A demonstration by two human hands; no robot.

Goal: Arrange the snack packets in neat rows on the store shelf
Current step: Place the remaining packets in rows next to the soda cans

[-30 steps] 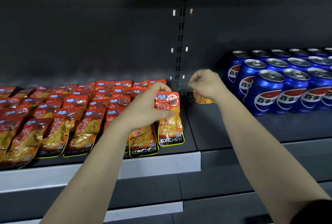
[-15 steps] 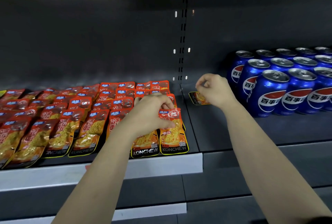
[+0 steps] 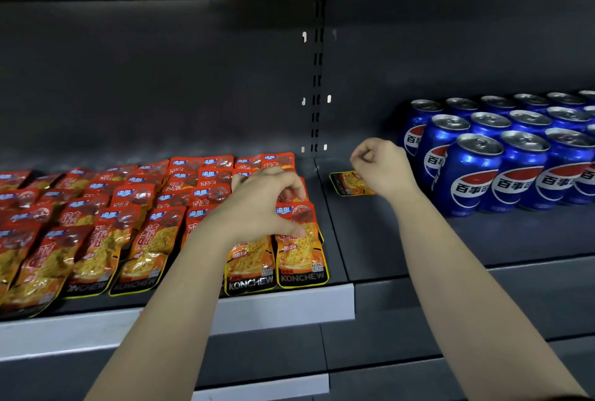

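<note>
Both bare forearms reach forward and up from the bottom of the view, roughly parallel and well apart. The left hand (image 3: 262, 204) is palm down, fingers curled and spread, thumb stretched out to the right with its tip pressing downward. The right hand (image 3: 381, 165) is further forward, closed into a loose fist, knuckles up, wrist slightly bent.

Our left hand (image 3: 264, 204) rests on the rightmost front packet (image 3: 301, 246) in the packet rows (image 3: 106, 223) on the shelf (image 3: 283, 307). Our right hand (image 3: 383, 168) (loosely curled) hovers over a stray packet (image 3: 346, 182) lying apart, near the cans (image 3: 502, 156).
</note>
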